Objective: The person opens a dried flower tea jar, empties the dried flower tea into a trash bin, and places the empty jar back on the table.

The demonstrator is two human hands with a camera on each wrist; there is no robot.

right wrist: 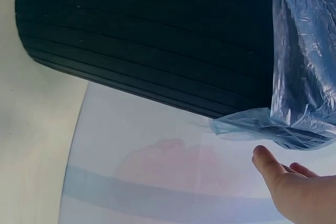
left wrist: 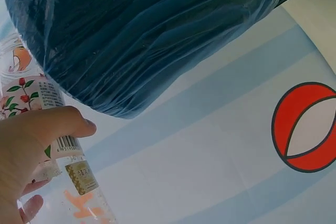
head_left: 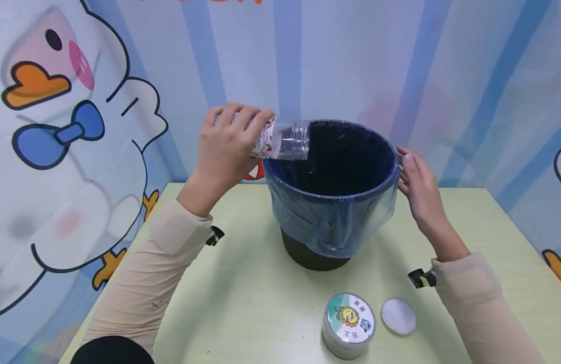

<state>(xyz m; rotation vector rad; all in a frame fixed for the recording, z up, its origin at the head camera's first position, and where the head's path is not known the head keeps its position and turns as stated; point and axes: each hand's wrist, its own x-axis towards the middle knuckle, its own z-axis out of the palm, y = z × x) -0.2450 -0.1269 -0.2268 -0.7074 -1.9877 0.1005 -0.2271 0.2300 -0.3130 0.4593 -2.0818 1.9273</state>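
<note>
Head view: a floral-labelled clear plastic bottle [head_left: 291, 139] lies sideways in the left grip [head_left: 232, 139], fingers curled round it, mouth at a bag-lined bin [head_left: 328, 217] to that grip's right; beside the bin, the right grip [head_left: 419, 184] is loosely spread.

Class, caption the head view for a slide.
Left hand holds a bottle sideways at the top of the bin, right hand beside it.
</note>
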